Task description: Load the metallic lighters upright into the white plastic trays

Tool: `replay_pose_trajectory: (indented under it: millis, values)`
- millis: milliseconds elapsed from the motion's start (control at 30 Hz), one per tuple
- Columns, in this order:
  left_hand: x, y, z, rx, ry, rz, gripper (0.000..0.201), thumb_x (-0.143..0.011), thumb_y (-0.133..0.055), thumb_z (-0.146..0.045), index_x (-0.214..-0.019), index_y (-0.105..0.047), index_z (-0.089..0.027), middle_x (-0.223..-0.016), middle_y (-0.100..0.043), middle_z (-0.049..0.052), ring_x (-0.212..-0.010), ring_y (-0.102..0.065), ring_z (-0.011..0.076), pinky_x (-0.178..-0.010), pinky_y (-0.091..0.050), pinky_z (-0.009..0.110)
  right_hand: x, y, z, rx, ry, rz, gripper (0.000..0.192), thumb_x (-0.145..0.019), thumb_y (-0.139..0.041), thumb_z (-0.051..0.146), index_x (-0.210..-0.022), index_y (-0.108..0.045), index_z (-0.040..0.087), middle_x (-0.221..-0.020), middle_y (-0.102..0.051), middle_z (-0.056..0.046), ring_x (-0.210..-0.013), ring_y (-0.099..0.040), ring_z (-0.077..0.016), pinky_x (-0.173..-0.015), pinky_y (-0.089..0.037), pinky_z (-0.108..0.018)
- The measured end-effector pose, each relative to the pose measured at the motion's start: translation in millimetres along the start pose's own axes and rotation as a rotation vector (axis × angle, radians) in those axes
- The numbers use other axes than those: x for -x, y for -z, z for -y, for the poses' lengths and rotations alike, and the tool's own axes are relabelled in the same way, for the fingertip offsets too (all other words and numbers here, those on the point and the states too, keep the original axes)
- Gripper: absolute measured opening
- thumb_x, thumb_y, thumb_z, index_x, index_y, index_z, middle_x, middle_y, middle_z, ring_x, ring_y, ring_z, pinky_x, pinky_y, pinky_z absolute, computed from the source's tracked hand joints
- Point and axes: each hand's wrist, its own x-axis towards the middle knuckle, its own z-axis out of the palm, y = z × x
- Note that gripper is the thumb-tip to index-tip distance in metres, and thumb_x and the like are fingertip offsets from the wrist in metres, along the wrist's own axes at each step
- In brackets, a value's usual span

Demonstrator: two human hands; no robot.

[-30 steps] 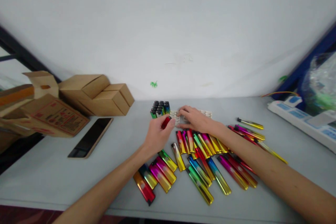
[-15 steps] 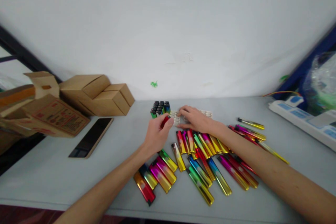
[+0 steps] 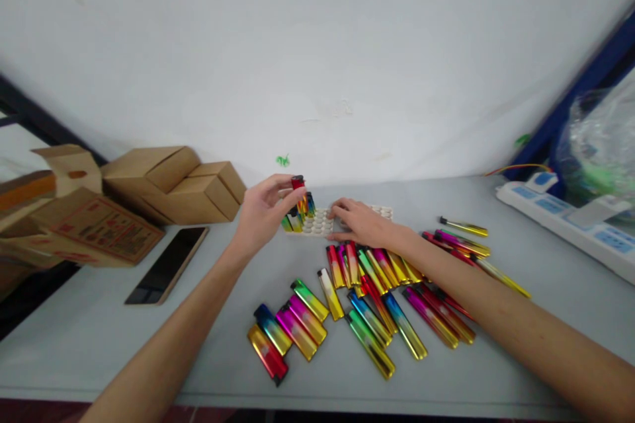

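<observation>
My left hand [image 3: 262,211] pinches a red lighter [image 3: 297,183] with a black top, held upright over the white holed tray [image 3: 317,223]. Several lighters [image 3: 292,221] stand upright at the tray's left end, partly hidden by that hand. My right hand [image 3: 366,221] rests on the tray with its thumb and fingers spread, covering its middle. In front of the tray lie many loose shiny lighters in two groups: a small one [image 3: 297,327] at the left, and a larger one [image 3: 377,297] under and beside my right forearm.
Cardboard boxes [image 3: 149,172] stand at the back left, with an open carton [image 3: 116,228] before them. A dark-screened phone [image 3: 166,266] lies near it. A white power strip [image 3: 565,215] and a clear plastic bag [image 3: 600,145] are at the right. A white wall backs the table.
My left hand has moved left and up with the red lighter, now over the standing lighters. My right hand has stayed on the tray. The view has shifted slightly.
</observation>
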Motion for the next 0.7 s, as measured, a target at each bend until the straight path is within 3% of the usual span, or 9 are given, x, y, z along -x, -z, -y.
replay_pose_trajectory:
  millis: [167,300,467,700]
  values:
    - [-12.7,12.9,17.2,-0.376,-0.051,0.219,0.035,-0.083,-0.079,-0.048,-0.101,-0.074,-0.019,-0.101,-0.077,0.008,-0.095,-0.073,0.0240,-0.096,-0.055,0.038,-0.3,0.5,0.7,0.000,-0.013,0.008,0.046,-0.096,-0.067,0.052,-0.123,-0.064,0.015,-0.121,-0.063,-0.018,-0.104,-0.065,-0.0315,-0.096,-0.053,-0.049]
    - [-18.9,16.8,21.2,-0.604,-0.155,0.321,0.030,-0.086,-0.075,-0.049,-0.100,-0.077,-0.023,-0.107,-0.075,0.007,-0.103,-0.069,0.0260,-0.100,-0.051,0.041,-0.8,-0.6,0.2,0.004,-0.011,0.004,0.046,-0.095,-0.069,0.052,-0.123,-0.064,0.015,-0.120,-0.063,-0.017,-0.104,-0.064,-0.0310,-0.096,-0.053,-0.048]
    - [-23.4,16.4,27.7,-0.678,-0.219,0.338,0.031,-0.087,-0.073,-0.051,-0.099,-0.080,-0.023,-0.116,-0.063,0.010,-0.114,-0.062,0.0283,-0.108,-0.048,0.046,-1.2,-1.4,0.3,-0.003,-0.008,-0.014,0.044,-0.094,-0.071,0.051,-0.120,-0.065,0.016,-0.117,-0.064,-0.016,-0.101,-0.065,-0.0298,-0.095,-0.053,-0.047]
    - [-19.5,11.0,33.1,-0.605,-0.168,0.346,0.028,-0.086,-0.076,-0.048,-0.097,-0.081,-0.023,-0.114,-0.063,0.010,-0.112,-0.063,0.0279,-0.107,-0.049,0.046,-1.0,-1.1,0.2,0.016,-0.007,-0.005,0.046,-0.096,-0.068,0.053,-0.122,-0.064,0.016,-0.119,-0.064,-0.016,-0.103,-0.065,-0.0307,-0.095,-0.054,-0.047]
